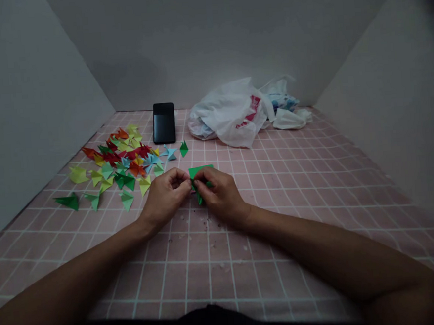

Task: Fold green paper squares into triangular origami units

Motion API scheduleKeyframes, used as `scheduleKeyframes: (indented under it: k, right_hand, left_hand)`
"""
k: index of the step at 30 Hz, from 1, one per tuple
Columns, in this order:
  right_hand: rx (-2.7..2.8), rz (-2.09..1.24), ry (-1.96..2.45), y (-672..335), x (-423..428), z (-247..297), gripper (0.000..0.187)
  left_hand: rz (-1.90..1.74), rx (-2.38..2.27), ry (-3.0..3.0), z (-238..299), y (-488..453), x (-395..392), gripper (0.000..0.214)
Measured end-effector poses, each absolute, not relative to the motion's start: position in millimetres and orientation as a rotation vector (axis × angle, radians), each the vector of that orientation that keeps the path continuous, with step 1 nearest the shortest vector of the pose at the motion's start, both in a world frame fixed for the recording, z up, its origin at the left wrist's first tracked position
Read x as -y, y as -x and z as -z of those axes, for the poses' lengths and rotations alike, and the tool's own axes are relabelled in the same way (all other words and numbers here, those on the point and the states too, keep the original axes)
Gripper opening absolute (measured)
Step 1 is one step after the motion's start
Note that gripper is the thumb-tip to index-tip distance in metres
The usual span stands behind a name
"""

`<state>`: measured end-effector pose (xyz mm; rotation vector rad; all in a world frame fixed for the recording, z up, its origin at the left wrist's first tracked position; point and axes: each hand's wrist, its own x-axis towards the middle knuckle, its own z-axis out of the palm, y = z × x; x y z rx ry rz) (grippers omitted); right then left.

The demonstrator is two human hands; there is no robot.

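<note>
- At the middle of the pink tiled surface, both of the person's hands meet over a green paper.
- The left hand rests low on the surface, its fingertips closed in a pinch on the left edge of the green paper.
- The right hand is curled around the paper's right side, with thumb and fingers clenched on it. A narrow green point sticks out below the fingers, and a flat green corner shows above them.
- The green paper sits just above the surface between the two hands. Most of it is hidden by the fingers, so its folded shape cannot be told.
- Both forearms reach in from the bottom corners of the view and lie close to the surface.
- To the left of the hands lies a pile of folded paper pieces in red, orange, yellow, light green, dark green and pale blue, spread loosely toward the left wall.
- A single green piece stands apart at the right edge of the pile, just beyond the hands.
- A dark green piece lies at the pile's near left end, well apart from the hands.
- A black phone lies flat, screen dark, behind the pile near the back wall.
- A white plastic bag with red print sits crumpled to the right of the phone, and a smaller bag is just beside it on its right.
- Small pale crumbs dot the tiles just in front of the hands.
</note>
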<state>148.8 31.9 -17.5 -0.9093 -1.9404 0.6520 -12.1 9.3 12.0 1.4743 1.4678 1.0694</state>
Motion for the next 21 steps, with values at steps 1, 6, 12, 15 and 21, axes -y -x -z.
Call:
scheduleKeyframes:
  k: [1, 6, 12, 15, 21]
  right_hand:
    - [1.942, -0.653, 0.909, -148.8, -32.0, 17.7, 0.011]
    - [1.924, -0.683, 0.906, -148.7, -32.4, 17.3, 0.011]
    - [1.892, -0.735, 0.953, -147.6, -31.4, 16.3, 0.013]
    - [1.888, -0.738, 0.964, -147.5, -30.9, 15.7, 0.013]
    - [1.759, -0.921, 0.953, -148.9, -33.6, 14.9, 0.01]
  left_hand:
    - [-1.073, -1.472, -1.48, -12.2, 12.1, -9.4, 0.015]
    - [-1.051, -1.51, -1.527, -14.4, 12.2, -9.2, 0.013]
    - [-1.038, -1.551, -1.607, -15.5, 10.1, -6.5, 0.01]
    - [-1.052, -1.564, -1.651, -14.3, 10.1, -6.4, 0.009]
    - [-1.064, -1.304, -1.417, -10.7, 12.4, -10.0, 0.021]
